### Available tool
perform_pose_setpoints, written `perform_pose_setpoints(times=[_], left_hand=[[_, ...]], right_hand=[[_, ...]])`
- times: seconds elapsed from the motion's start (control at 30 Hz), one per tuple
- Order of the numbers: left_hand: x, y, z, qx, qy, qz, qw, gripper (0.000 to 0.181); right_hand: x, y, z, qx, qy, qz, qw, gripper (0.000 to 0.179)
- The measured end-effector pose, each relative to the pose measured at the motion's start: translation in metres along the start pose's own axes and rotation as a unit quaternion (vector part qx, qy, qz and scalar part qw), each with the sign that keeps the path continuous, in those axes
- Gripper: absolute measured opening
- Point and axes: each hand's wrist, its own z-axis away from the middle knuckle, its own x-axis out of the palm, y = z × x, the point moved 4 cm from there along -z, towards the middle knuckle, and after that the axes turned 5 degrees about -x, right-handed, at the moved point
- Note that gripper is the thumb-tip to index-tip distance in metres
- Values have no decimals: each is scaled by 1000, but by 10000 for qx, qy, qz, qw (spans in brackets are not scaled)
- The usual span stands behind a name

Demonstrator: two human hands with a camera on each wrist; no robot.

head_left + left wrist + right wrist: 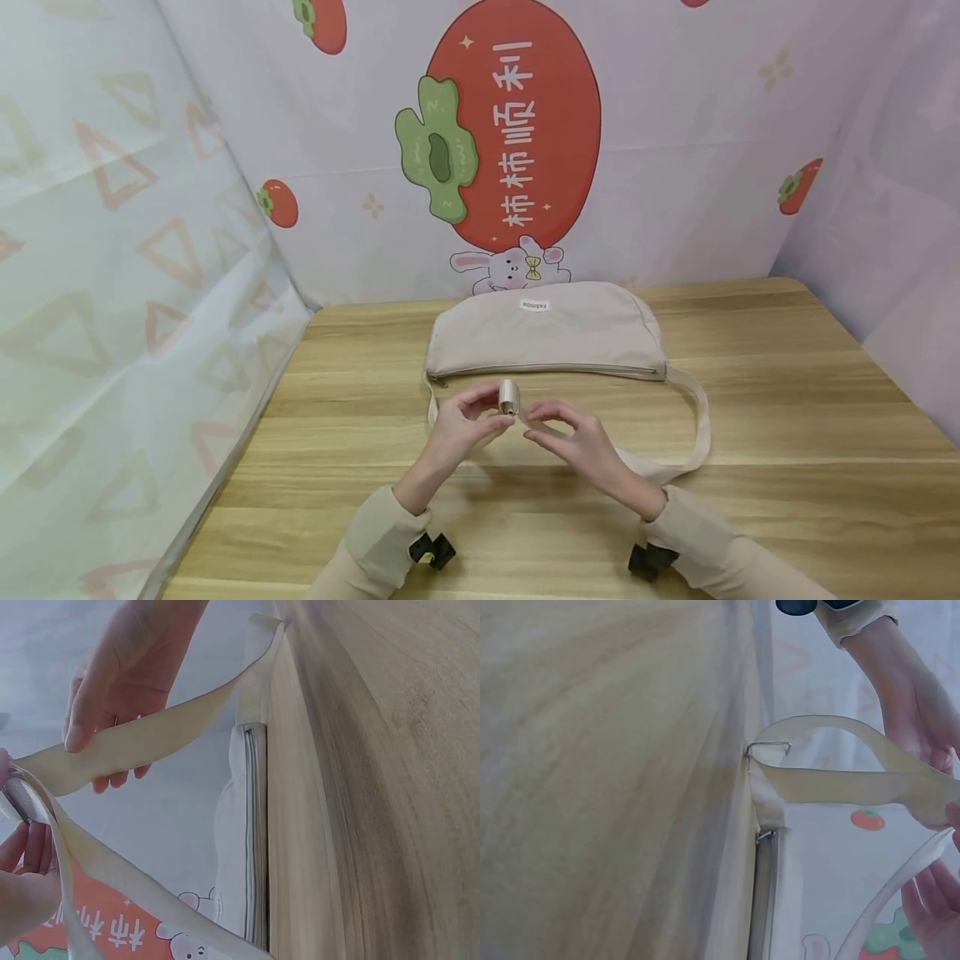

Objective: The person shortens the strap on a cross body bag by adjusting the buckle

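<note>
A beige shoulder bag (551, 337) lies flat on the table, its zipper side toward me and a "FASHION" label near the far edge. Just in front of it, my left hand (467, 423) pinches a folded section of the bag strap (509, 390) between thumb and fingers. In the left wrist view, a metal strap buckle (16, 796) shows at those fingertips. My right hand (576, 435) is raised close by, its thumb and fingers on either side of the strap (112, 754). A metal ring (769, 745) joins the strap near the bag's end.
The strap's far loop (703, 417) curves over the wooden table (810, 400) to the right of the bag. A printed cloth (675, 192) hangs behind the table, and another cloth (112, 250) hangs along the left side. Black devices (432, 551) sit at both sleeve cuffs.
</note>
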Motion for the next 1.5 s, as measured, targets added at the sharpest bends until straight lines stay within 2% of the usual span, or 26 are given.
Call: perform_pose_setpoints(times=[0.23, 0.33, 0.47, 0.57, 0.77, 0.87, 1.1, 1.3, 1.5], left_hand=[[3, -2, 0, 33, -125, -345, 9993, 46], [4, -3, 0, 47, -182, -439, 9989, 43], [6, -5, 0, 20, -298, -517, 9982, 41], [8, -5, 0, -50, -402, -559, 9976, 39], [12, 4, 3, -184, -557, -664, 9961, 34], [14, 10, 4, -108, -568, -766, 9954, 33], [10, -5, -2, -130, -466, -629, 9968, 33], [6, -6, -1, -60, -364, -466, 9982, 39], [3, -5, 0, -163, -285, -435, 9985, 42]], right_hand=[[-3, 0, -4, -185, 75, -290, 9994, 26], [-6, -12, -10, -207, 60, -252, 9995, 26], [-11, -29, -18, -52, -23, -233, 9997, 22], [-12, -31, -18, 142, -117, -292, 9994, 20], [-11, -20, -14, 358, -192, -525, 9978, 22], [-11, -11, -11, 514, -240, -634, 9964, 22], [-11, -3, -9, 884, -579, -681, 9921, 16], [-11, -4, -7, 708, -801, -552, 9927, 24], [-10, -4, -5, 684, -796, -753, 9916, 26]])
